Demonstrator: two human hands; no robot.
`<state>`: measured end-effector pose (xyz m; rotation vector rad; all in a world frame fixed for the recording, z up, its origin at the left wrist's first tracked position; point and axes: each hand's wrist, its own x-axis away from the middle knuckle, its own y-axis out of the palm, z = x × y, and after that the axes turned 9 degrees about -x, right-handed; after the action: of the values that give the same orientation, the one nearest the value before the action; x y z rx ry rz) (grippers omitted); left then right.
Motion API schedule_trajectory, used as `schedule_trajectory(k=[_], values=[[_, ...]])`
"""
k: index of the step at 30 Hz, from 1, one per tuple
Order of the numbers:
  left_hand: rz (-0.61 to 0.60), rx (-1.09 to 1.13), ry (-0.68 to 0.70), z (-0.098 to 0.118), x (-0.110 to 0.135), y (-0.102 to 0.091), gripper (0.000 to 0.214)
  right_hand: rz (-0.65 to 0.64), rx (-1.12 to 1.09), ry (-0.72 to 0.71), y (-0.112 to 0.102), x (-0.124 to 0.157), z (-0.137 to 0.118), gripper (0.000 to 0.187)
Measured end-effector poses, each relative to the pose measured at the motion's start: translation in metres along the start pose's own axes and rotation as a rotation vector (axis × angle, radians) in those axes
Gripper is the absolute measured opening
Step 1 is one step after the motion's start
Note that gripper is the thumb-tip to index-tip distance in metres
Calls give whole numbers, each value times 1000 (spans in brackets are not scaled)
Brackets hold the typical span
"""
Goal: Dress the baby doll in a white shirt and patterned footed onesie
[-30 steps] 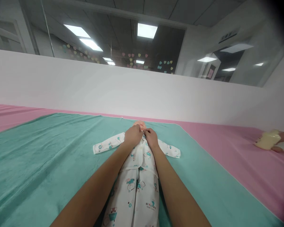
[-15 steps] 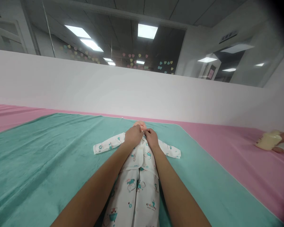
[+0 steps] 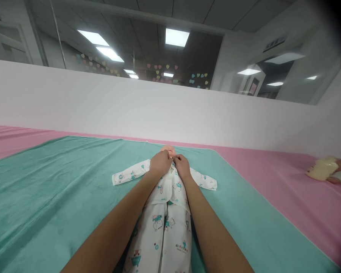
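A baby doll (image 3: 167,147) lies on its back, its head away from me. It wears a white, printed wrap-front shirt (image 3: 178,189) with both sleeves stretched out sideways, and matching printed trousers (image 3: 176,235). At the neck, my left hand (image 3: 160,163) is closed in a pinch on the shirt's collar. Close beside it, my right hand (image 3: 182,165) also pinches the collar, fingertips together. The fingers hide the fastening between them, and part of the doll's face is covered too.
A teal blanket (image 3: 74,197) lies under the doll, over a pink sheet (image 3: 261,167). At the far right a second figure, seemingly a doll in a pale yellow top (image 3: 324,168), lies on the pink. A white wall (image 3: 147,110) with windows above stands behind.
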<state>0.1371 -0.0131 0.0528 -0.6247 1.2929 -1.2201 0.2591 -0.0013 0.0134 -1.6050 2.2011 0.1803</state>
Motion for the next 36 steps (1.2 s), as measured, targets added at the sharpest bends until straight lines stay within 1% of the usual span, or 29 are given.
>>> schedule_trajectory(k=[9, 25, 30, 36], values=[[-6, 26, -12, 0, -1, 1, 16, -2, -6, -8, 0, 0, 2, 21], [19, 25, -9, -1, 0, 2, 15, -2, 1, -12, 0, 0, 1, 20], [-9, 17, -24, 1, 1, 0, 17, -1, 5, -13, 0, 0, 1, 20], [-3, 28, -27, 1, 1, 0, 17, 0, 3, -15, 0, -1, 2, 20]])
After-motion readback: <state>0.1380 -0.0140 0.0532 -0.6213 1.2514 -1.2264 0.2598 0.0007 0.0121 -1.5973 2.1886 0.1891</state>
